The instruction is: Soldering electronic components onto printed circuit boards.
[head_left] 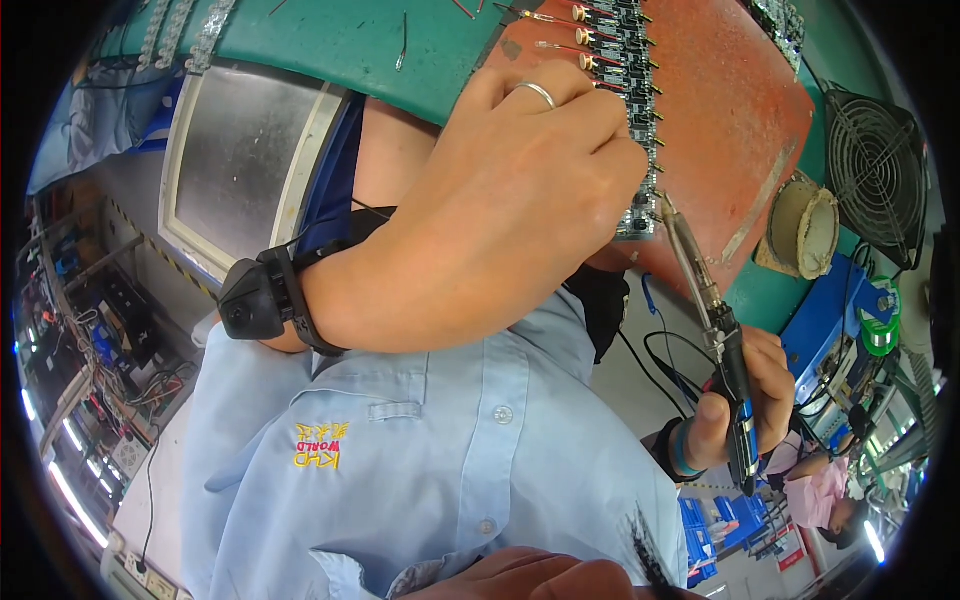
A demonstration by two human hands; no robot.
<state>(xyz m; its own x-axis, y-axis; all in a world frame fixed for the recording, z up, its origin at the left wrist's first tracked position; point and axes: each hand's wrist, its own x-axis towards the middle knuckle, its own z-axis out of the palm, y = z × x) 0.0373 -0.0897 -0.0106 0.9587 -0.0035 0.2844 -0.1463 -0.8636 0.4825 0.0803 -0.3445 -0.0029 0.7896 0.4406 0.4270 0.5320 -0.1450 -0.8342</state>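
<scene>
A strip of small circuit boards [640,110] lies along the left part of a reddish-brown mat, with round brass-coloured parts and short red wires on its left side. Bent over this strip is my left hand [550,165], a ring on one finger. Its fingers are curled down and closed; their tips, and anything between them, are hidden beneath the hand. In my right hand [765,390] is a soldering iron [730,360], gripped by its black and blue handle. The iron's metal tip points up and left, close to the strip's right edge near its lower end; whether it touches cannot be told.
The reddish mat [740,130] rests on a green work surface [330,35]. To the right stand a round, crusted holder [805,230], a black fan [875,165] and a solder spool [880,325]. Loose wire pieces [403,45] lie at the top. Another person [815,490] sits farther right.
</scene>
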